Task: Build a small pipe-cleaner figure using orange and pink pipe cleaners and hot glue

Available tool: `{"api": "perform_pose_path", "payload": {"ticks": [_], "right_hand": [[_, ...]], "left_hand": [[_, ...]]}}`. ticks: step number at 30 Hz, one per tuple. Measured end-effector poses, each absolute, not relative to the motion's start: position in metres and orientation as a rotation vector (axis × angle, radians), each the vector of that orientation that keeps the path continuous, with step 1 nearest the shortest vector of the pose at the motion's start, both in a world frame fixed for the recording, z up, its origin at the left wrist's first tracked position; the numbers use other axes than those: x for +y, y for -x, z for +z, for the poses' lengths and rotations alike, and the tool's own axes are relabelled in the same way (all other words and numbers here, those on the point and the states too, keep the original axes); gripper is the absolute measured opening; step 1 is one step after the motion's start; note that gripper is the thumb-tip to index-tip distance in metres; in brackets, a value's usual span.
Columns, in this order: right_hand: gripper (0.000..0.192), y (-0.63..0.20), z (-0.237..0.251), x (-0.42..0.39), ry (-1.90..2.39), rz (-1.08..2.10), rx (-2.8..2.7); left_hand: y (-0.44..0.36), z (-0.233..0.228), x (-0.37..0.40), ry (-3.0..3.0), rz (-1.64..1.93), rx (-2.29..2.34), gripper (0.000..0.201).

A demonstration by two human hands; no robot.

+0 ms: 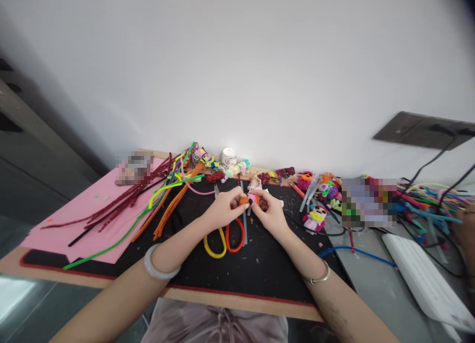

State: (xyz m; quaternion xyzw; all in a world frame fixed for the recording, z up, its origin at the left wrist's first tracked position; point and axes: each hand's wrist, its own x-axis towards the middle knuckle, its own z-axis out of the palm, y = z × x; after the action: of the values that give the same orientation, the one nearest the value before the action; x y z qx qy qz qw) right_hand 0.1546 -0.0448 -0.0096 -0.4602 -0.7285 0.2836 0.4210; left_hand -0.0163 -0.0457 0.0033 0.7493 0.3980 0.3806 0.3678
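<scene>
Over the middle of the black mat (208, 273), both hands meet around a small orange and pink fuzzy figure (253, 199). My left hand (227, 207) pinches its orange part between thumb and fingers. On the pink side, my right hand (270, 212) has its thumb and fingers closed on the same piece. The fingers cover much of it, so its full shape is hidden. Just below my left hand lie scissors with one yellow and one red handle (234, 236); the blades run partly under that hand.
Pink sheets (96, 199) at left carry dark red, orange and green pipe cleaners (122, 239). Along the wall stand a white roll (229, 157) and several fuzzy figures. A pink and yellow figure (316, 218) lies at right, near cables and a white power strip (423, 278). Part of another person's arm shows at far right.
</scene>
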Motion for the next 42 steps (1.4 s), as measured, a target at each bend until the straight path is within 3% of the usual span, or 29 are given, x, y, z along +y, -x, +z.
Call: {"api": "perform_pose_path", "payload": {"ticks": [42], "right_hand": [[0.024,-0.1536,-0.0063,-0.0467,1.166,0.69,-1.828]], "left_hand": [[0.016,0.003,-0.0458,-1.927,0.978,1.029,0.007]]}}
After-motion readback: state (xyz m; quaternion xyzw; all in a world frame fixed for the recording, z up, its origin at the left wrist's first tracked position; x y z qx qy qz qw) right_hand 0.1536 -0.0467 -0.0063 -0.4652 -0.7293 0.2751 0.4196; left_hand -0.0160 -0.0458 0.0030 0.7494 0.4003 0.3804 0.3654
